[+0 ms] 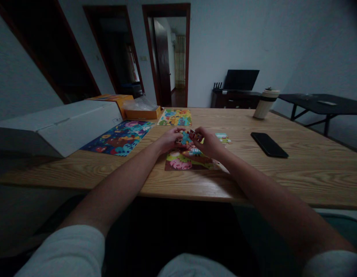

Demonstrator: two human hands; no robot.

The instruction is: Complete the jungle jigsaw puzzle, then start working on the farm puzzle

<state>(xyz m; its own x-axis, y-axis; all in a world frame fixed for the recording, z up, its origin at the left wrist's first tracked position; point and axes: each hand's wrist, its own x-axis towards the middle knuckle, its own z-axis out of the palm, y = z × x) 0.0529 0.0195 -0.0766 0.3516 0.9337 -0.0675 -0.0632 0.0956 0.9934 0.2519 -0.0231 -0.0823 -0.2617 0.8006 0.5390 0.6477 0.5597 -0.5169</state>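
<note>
Both my hands meet over a partly assembled colourful jigsaw puzzle [181,163] lying on the wooden table [296,169]. My left hand [169,140] is curled with its fingertips pinched on a blue puzzle piece [185,137]. My right hand [208,143] is curled too, gripping a red puzzle piece [193,134] right beside the blue one. The two pieces touch between my fingers, just above the puzzle's far edge. A small cluster of joined pieces [223,138] lies on the table to the right of my right hand.
Two finished puzzles lie farther off: a dark blue one [120,137] at left, a yellow-green one [175,117] behind. A white box [57,127], an orange box [129,107], a black phone [269,144] and a white cup [265,103] stand on the table.
</note>
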